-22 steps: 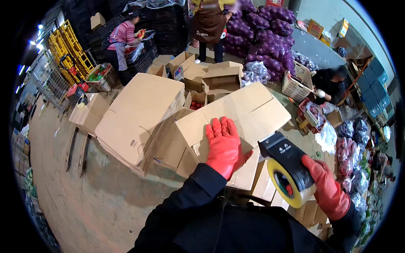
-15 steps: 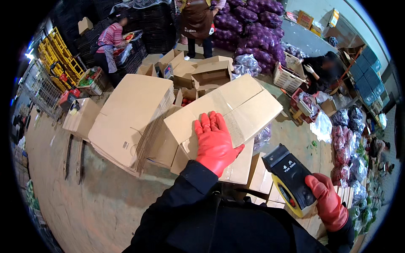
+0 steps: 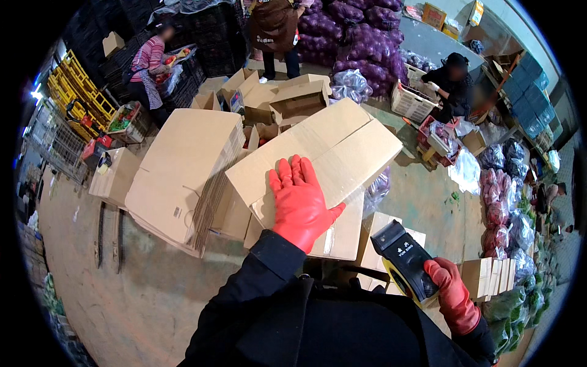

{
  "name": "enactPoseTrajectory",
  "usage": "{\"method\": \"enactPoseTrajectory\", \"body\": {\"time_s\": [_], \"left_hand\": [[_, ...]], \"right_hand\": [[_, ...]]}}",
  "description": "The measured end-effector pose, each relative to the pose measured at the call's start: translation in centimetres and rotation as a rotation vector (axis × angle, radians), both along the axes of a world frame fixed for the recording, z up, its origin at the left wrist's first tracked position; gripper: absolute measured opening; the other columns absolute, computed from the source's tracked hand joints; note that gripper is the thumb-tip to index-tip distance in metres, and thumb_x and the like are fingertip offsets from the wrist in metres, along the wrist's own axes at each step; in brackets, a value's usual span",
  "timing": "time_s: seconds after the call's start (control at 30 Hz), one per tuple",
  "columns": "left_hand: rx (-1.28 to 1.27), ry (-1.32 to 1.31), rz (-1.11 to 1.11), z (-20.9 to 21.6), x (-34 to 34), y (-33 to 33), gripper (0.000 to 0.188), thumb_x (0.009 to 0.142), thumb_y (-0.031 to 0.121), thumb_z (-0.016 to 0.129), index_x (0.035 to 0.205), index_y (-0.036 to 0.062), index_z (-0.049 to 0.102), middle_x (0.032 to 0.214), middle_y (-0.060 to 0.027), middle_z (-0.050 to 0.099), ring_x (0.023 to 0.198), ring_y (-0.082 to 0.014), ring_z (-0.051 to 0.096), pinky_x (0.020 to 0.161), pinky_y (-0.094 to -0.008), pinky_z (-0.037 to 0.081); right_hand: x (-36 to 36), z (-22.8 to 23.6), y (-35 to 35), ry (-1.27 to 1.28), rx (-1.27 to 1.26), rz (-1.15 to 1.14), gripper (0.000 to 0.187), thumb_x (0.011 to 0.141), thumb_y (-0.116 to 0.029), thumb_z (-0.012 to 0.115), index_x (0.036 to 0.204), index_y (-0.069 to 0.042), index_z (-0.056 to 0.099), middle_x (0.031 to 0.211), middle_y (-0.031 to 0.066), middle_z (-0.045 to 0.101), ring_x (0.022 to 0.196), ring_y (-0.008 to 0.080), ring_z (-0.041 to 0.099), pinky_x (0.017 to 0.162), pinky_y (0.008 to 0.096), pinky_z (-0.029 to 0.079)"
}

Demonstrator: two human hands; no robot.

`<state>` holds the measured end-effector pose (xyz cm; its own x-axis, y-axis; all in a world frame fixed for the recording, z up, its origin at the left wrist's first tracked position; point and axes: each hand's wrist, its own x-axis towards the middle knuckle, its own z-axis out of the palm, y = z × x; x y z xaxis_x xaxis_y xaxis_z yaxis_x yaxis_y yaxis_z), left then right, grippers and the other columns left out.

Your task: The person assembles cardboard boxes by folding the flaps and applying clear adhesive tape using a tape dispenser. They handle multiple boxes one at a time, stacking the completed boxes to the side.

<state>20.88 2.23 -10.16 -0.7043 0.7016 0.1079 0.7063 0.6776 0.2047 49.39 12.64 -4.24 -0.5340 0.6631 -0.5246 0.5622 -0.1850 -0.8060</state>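
A closed cardboard box (image 3: 333, 131) lies tilted across the top of another carton (image 3: 344, 235) in front of me. On its near left part rests my left hand (image 3: 299, 205), in a red rubber glove, palm down with the fingers stretched out. My right hand (image 3: 454, 296), gloved in red too, is closed round a black tape dispenser (image 3: 402, 254) with a yellow-edged roll. That dispenser is held in the air right of the box, apart from it, above other cartons. Part of the roll is hidden behind the dispenser's body.
Flattened cardboard (image 3: 183, 162) is stacked at left. Open cartons (image 3: 299, 101) stand beyond the box. Purple net sacks (image 3: 370, 49) are piled at the back. A white crate (image 3: 413, 101) and bagged produce (image 3: 496, 208) are at right. Several people work around.
My right hand has brought the tape dispenser slightly left and turned it a little. My left hand stays flat on the box. The person at the right has raised their head.
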Motion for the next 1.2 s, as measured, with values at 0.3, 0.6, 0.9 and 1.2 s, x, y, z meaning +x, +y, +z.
{"method": "enactPoseTrajectory", "body": {"time_s": [0.3, 0.6, 0.9, 1.2], "left_hand": [[-0.023, 0.03, -0.068, 0.1, -0.3, -0.4, 0.108, 0.065, 0.052, 0.074, 0.142, -0.005, 0.023, 0.147, -0.0246, 0.025, 0.137, -0.0423, 0.019, 0.112, -0.0544, 0.009], [-0.061, 0.147, -0.109, -0.6, -0.3, -0.5, 0.105, 0.066, 0.047, 0.074, 0.141, -0.0047, 0.024, 0.147, -0.0265, 0.024, 0.136, -0.0454, 0.02, 0.11, -0.0561, 0.011], [-0.098, 0.183, -0.102, 0.2, -0.4, 0.0, 0.101, 0.068, 0.048, 0.073, 0.141, -0.0054, 0.026, 0.144, -0.0283, 0.028, 0.133, -0.0471, 0.024, 0.11, -0.0532, 0.016], [-0.196, 0.154, -0.342, 2.5, -7.1, -4.2, 0.105, 0.058, 0.022, 0.082, 0.146, 0.0063, 0.026, 0.15, -0.0166, 0.027, 0.138, -0.0355, 0.026, 0.111, -0.0453, 0.023]], "right_hand": [[-3.4, -7.7, 1.6, 0.098, 0.021, -0.029, 0.045, 0.086, -0.037, 0.06, 0.085, 0.008, 0.063, 0.072, 0.0065, 0.058, 0.067, 0.0134, 0.051, 0.062, 0.0284, 0.041], [-8.8, -9.5, 2.4, 0.21, 0.031, -0.005, 0.046, 0.085, -0.037, 0.064, 0.087, 0.008, 0.067, 0.067, 0.0093, 0.062, 0.06, 0.0146, 0.056, 0.058, 0.0299, 0.045], [-7.5, -21.4, 2.5, 0.302, -0.293, -0.045, 0.037, 0.088, -0.032, 0.061, 0.1, 0.003, 0.066, 0.081, 0.0106, 0.068, 0.07, 0.018, 0.064, 0.065, 0.0288, 0.051], [-0.4, -14.8, 4.3, 0.468, -0.296, -0.389, 0.041, 0.092, -0.034, 0.051, 0.115, 0.0, 0.06, 0.095, 0.0091, 0.067, 0.082, 0.0194, 0.065, 0.072, 0.03, 0.052]]}}
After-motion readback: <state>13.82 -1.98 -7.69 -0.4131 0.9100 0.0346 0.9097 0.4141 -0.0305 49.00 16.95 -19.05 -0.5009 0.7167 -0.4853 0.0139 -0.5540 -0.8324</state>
